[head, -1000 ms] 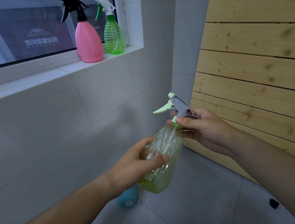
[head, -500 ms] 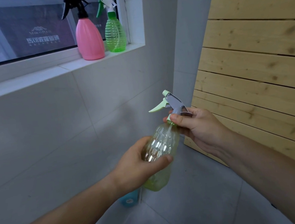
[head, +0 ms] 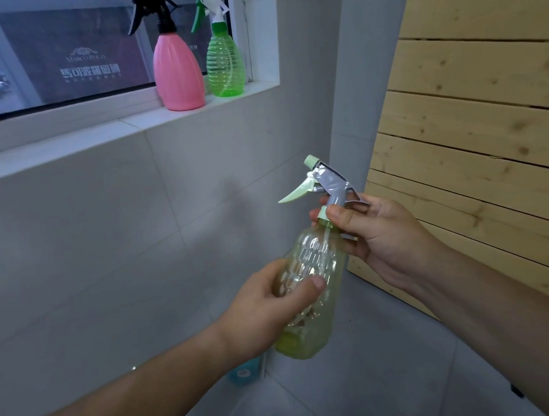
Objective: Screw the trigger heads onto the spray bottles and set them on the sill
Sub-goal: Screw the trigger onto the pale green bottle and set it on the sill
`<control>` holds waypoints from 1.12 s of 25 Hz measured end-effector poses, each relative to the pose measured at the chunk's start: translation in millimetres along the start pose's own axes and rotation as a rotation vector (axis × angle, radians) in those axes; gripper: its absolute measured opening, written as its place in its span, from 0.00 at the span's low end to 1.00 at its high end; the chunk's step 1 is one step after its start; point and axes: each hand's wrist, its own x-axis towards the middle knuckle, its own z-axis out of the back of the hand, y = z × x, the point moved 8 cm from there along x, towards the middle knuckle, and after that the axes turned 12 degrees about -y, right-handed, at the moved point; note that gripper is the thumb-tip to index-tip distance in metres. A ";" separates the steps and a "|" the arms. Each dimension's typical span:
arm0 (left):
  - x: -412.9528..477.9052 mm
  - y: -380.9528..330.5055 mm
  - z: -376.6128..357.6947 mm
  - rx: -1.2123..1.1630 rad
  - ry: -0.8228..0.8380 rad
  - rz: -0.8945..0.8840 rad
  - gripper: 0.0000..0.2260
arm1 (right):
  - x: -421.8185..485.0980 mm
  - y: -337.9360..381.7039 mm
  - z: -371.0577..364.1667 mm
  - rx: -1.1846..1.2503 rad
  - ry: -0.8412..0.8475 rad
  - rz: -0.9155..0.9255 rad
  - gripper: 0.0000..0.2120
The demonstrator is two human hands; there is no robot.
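My left hand (head: 270, 307) grips the body of a clear yellow-green spray bottle (head: 313, 292), held tilted in front of the tiled wall. A grey and pale green trigger head (head: 323, 181) sits on its neck. My right hand (head: 378, 233) pinches the pale green collar at the base of that head between thumb and fingers. On the white window sill (head: 94, 139) stand a pink bottle (head: 177, 71) with a black trigger head and, just right of it, a green ribbed bottle (head: 224, 64) with a white and green head.
A pale wooden slat panel (head: 482, 122) leans along the right side. A small blue object (head: 244, 373) lies on the grey tiled floor by the wall, partly hidden behind my left wrist. The window pane above the sill is dark.
The bottle and both hands have risen slightly and the view has shifted. My grips on the bottle body and the collar are unchanged.
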 end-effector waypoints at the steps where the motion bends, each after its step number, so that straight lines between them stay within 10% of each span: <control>1: 0.0 1.1 1.1 0.026 -0.018 -0.003 0.16 | 0.0 0.1 -0.1 -0.005 -0.003 0.007 0.06; 8: 6.3 -7.7 18.0 0.268 -0.134 -0.056 0.23 | -1.2 -5.2 -1.6 0.078 0.012 -0.034 0.20; 13: 12.9 -21.1 34.6 0.071 -0.215 -0.060 0.21 | -12.3 -14.1 -7.6 -0.297 0.007 0.033 0.18; 28: 84.3 -189.9 210.6 0.210 -0.508 -0.371 0.09 | 84.9 80.1 -232.0 -0.314 0.253 0.387 0.24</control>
